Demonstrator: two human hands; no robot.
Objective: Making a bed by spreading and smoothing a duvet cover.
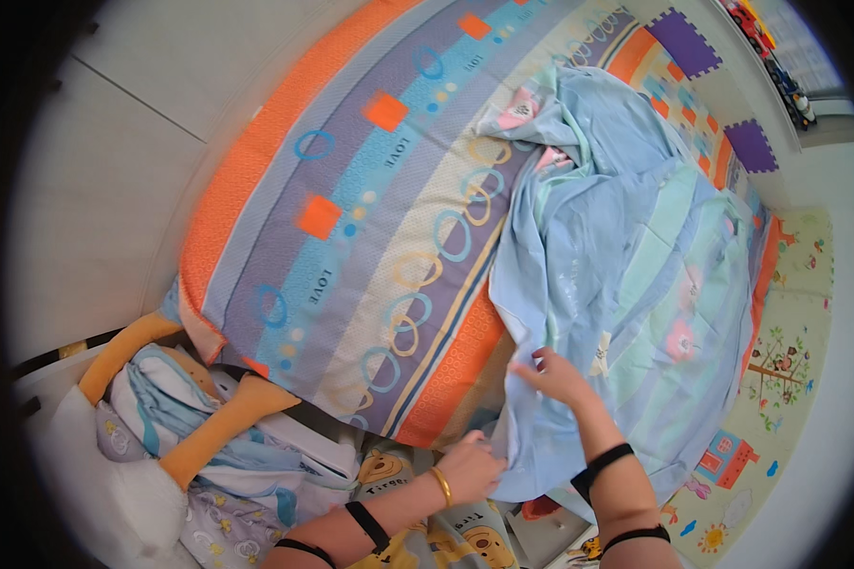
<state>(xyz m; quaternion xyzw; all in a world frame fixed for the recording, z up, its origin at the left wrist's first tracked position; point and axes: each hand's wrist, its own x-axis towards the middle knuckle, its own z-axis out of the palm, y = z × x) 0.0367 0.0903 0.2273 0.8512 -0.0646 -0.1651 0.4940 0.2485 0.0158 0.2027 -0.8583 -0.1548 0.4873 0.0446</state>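
A light blue fabric cover (583, 235) with pale green stripes and pink flower prints lies crumpled over the right part of a patterned bedspread (370, 171). My left hand (470, 466), with a gold bangle at the wrist, is at the cover's lower left corner, its fingers curled at the edge. Higher up and to the right, my right hand (555, 377) touches the same cover near its left edge, thumb and fingers bent. Whether its fingers pinch the cloth cannot be told. Black straps circle both forearms.
White cabinet doors (114, 142) stand along the left. At lower left are a plush toy with orange legs (213, 434) and folded cloths (235, 462). Cloth with printed bears (477, 533) lies below my hands. A decorated mat (776, 355) is at right; toy vehicles (783, 85) stand on a ledge.
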